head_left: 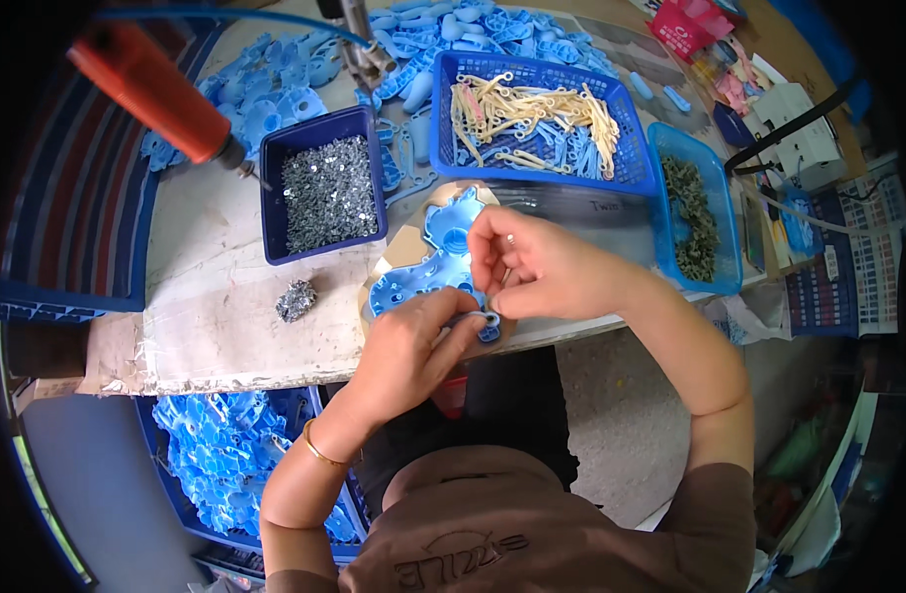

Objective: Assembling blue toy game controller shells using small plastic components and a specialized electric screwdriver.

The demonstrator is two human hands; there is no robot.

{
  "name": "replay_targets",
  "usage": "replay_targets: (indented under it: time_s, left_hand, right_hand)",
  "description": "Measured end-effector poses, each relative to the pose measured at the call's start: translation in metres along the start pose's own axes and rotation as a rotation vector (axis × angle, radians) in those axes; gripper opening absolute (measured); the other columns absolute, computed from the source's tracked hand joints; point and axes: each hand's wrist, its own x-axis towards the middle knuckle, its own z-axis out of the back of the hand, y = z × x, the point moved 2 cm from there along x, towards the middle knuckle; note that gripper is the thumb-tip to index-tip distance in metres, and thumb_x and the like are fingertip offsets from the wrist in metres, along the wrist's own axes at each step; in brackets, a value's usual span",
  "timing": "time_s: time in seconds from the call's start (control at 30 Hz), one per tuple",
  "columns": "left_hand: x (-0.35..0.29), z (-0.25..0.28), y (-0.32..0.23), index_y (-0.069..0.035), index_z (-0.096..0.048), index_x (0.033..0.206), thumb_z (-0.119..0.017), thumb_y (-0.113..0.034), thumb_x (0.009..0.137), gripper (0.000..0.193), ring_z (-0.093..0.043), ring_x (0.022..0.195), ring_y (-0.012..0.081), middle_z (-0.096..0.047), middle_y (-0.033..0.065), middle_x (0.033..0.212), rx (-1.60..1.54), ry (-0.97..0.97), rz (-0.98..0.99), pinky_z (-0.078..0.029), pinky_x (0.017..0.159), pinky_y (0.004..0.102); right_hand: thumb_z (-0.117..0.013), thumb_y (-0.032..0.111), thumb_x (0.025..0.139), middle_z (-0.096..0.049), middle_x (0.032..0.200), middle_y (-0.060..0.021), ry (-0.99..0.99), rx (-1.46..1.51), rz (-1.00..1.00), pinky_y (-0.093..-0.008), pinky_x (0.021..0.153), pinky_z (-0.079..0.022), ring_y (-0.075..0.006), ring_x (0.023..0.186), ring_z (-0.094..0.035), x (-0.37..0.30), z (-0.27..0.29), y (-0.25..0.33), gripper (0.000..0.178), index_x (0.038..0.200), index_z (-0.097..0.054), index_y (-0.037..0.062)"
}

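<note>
A light-blue plastic shell (410, 284) lies hollow side up on a tan holder (405, 245) at the table's front edge. My left hand (413, 341) is closed at its lower right end, thumb and forefinger pinching a slim, pale ring-ended plastic piece (490, 319) against the shell. Curled above the shell's right side, my right hand (542, 265) has small shiny metal bits (511, 239) showing between its fingers; their exact kind is too small to tell. Its thumb and fingertip come down close to the ring end, and whether they touch it is hidden.
Around stand a dark blue bin of small metal screws (329, 193), a blue basket of cream and blue levers (542, 119) and a light-blue tray of small metal parts (692, 217). An orange power screwdriver (156, 94) hangs upper left. More blue shells (482, 30) are heaped behind.
</note>
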Motion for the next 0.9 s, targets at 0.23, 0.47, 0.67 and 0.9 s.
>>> replay_targets:
  time_s: [0.23, 0.47, 0.67, 0.9]
  left_hand:
    - [-0.003, 0.015, 0.013, -0.003, -0.064, 0.104, -0.075, -0.017, 0.083, 0.027, -0.06, 0.084, 0.0276, -0.066, 0.0112, 0.091, 0.238, -0.223, -0.129, -0.049, 0.072, 0.036]
    - [-0.013, 0.025, 0.03, -0.008, -0.059, 0.115, -0.077, -0.02, 0.074, 0.047, -0.052, 0.095, 0.0317, -0.059, 0.0101, 0.112, 0.522, -0.325, -0.092, -0.042, 0.086, 0.0411]
    - [-0.008, 0.02, 0.038, -0.007, -0.061, 0.104, -0.079, -0.014, 0.069, 0.04, -0.053, 0.094, 0.0322, -0.061, 0.0098, 0.104, 0.491, -0.357, -0.035, -0.044, 0.085, 0.0417]
    - [-0.006, 0.019, 0.039, -0.007, -0.064, 0.091, -0.079, -0.013, 0.068, 0.028, -0.054, 0.092, 0.0298, -0.061, 0.0068, 0.1, 0.473, -0.344, -0.022, -0.046, 0.082, 0.0401]
  right_hand:
    - [-0.073, 0.004, 0.082, -0.06, 0.09, -0.0006, -0.234, -0.228, 0.116, -0.0245, 0.075, -0.049, -0.0082, 0.082, -0.058, 0.004, -0.011, 0.001, 0.021, 0.097, -0.058, 0.0034]
    - [-0.075, 0.003, 0.079, -0.061, 0.082, 0.0009, -0.329, -0.167, -0.083, -0.0199, 0.063, -0.042, -0.0034, 0.073, -0.054, 0.018, 0.0, -0.022, 0.024, 0.096, -0.058, 0.0037]
    - [-0.075, 0.003, 0.078, -0.062, 0.077, 0.0005, -0.347, -0.222, -0.104, -0.0202, 0.059, -0.039, -0.0023, 0.068, -0.051, 0.022, -0.002, -0.019, 0.025, 0.095, -0.057, 0.0031]
    - [-0.074, 0.005, 0.077, -0.066, 0.078, -0.0036, -0.292, -0.375, -0.104, -0.0235, 0.061, -0.042, -0.0055, 0.067, -0.055, 0.024, 0.0, -0.012, 0.024, 0.094, -0.058, 0.0021]
